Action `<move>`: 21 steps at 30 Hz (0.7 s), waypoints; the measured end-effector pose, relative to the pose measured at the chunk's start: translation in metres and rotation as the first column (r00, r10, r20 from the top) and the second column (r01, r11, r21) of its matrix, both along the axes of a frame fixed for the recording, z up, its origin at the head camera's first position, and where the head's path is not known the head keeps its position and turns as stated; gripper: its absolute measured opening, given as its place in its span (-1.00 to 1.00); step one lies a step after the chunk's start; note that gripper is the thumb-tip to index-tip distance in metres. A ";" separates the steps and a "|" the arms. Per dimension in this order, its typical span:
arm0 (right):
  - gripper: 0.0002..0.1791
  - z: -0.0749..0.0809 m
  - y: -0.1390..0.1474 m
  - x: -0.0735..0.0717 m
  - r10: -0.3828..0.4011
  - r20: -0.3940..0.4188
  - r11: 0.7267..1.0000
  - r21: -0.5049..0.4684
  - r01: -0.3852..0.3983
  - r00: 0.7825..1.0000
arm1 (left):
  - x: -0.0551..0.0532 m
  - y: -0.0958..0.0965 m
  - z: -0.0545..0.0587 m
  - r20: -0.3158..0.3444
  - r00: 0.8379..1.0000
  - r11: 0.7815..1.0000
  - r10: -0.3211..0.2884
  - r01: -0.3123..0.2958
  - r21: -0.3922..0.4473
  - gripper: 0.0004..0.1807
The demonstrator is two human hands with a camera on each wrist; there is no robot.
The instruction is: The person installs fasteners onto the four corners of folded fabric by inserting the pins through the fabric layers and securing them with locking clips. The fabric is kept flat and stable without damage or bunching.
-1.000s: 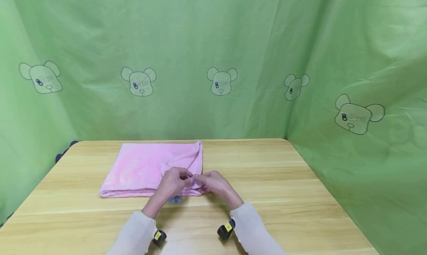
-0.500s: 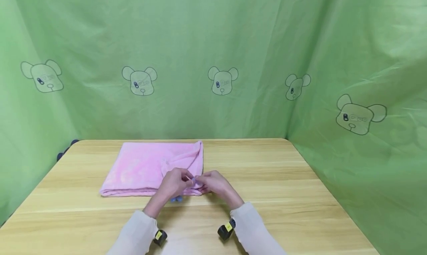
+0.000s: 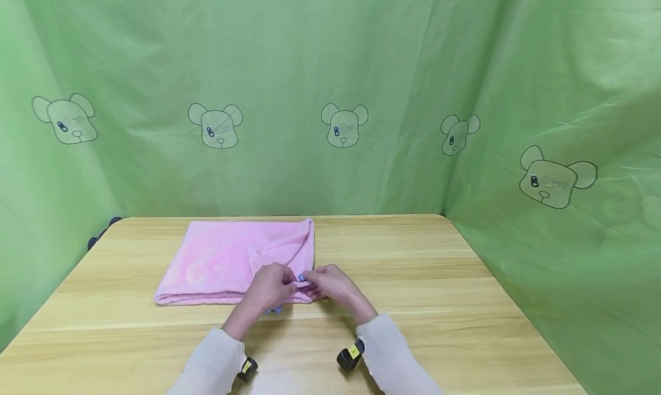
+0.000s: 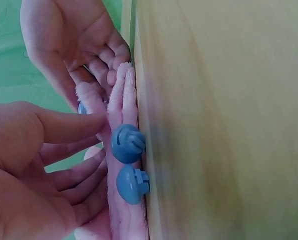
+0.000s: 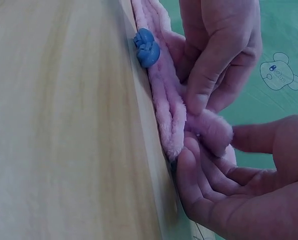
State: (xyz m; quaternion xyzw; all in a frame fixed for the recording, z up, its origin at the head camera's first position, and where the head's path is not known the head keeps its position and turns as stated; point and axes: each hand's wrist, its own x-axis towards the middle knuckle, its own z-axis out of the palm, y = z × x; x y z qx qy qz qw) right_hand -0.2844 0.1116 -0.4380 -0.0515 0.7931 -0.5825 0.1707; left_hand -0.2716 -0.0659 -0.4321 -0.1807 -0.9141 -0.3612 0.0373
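With left hand point(image 3: 268, 286) and right hand point(image 3: 333, 282), pinching cloth point(image 3: 217, 260) near worktop's point(image 3: 439, 291) far edge. Probably fitting blue fastener point(image 3: 302, 277); calls for pressing next.

Booth: grn drapes point(image 3: 279, 56) round tbl point(image 3: 413, 303)

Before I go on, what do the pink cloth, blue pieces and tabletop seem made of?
Pink cloth: soft, matte plush, likely synthetic; fuzzy pile shows along its edges.
Blue pieces: probably molded plastic, slightly glossy; smooth rounded caps catch soft highlights.
Tabletop: smooth wood or wood-look laminate, lightly shiny; pale grain streaks show, with a faint reflection.
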 end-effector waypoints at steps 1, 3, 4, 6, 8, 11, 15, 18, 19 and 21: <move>-0.60 0.000 0.000 0.000 0.000 0.003 1.000 -0.003 0.000 1.000 | 0.000 0.000 0.000 -0.011 1.000 1.000 0.012 -0.012 0.006 -0.92; -0.54 0.001 0.000 0.001 0.004 0.013 1.000 -0.013 -0.004 1.000 | -0.002 -0.002 0.002 -0.029 0.999 0.999 0.046 -0.045 0.025 -0.92; -0.52 0.001 0.001 0.001 0.006 0.018 1.000 -0.020 -0.005 1.000 | -0.003 -0.003 0.003 -0.037 0.997 0.997 0.068 -0.067 0.036 -0.93; -0.47 0.001 0.001 0.001 0.006 0.026 0.999 -0.032 -0.005 1.000 | -0.007 -0.007 0.006 -0.050 0.991 0.990 0.124 -0.121 0.073 -0.95; -0.44 0.001 0.000 0.000 0.009 0.030 0.999 -0.034 -0.008 1.000 | -0.010 -0.013 0.011 -0.060 0.982 0.979 0.181 -0.174 0.106 -0.96; -0.44 0.001 0.000 0.000 0.004 0.034 1.000 -0.026 -0.004 0.999 | -0.015 -0.024 0.017 -0.032 0.966 0.957 0.257 -0.249 0.148 -0.92; -0.53 0.002 -0.001 0.001 -0.004 0.037 1.000 -0.016 0.005 0.999 | -0.019 -0.039 0.020 0.010 0.946 0.932 0.325 -0.322 0.167 -0.83; -0.59 0.003 -0.001 0.002 -0.010 0.036 1.000 -0.015 0.010 0.999 | -0.021 -0.047 0.017 0.019 0.935 0.922 0.353 -0.352 0.160 -0.83; -0.60 0.003 -0.002 0.002 -0.011 0.034 1.000 -0.014 0.012 0.999 | -0.022 -0.049 0.016 0.025 0.933 0.921 0.359 -0.358 0.154 -0.84; -0.62 0.003 -0.002 0.002 -0.014 0.032 1.000 -0.013 0.014 0.999 | -0.023 -0.051 0.013 0.031 0.934 0.924 0.355 -0.356 0.143 -0.87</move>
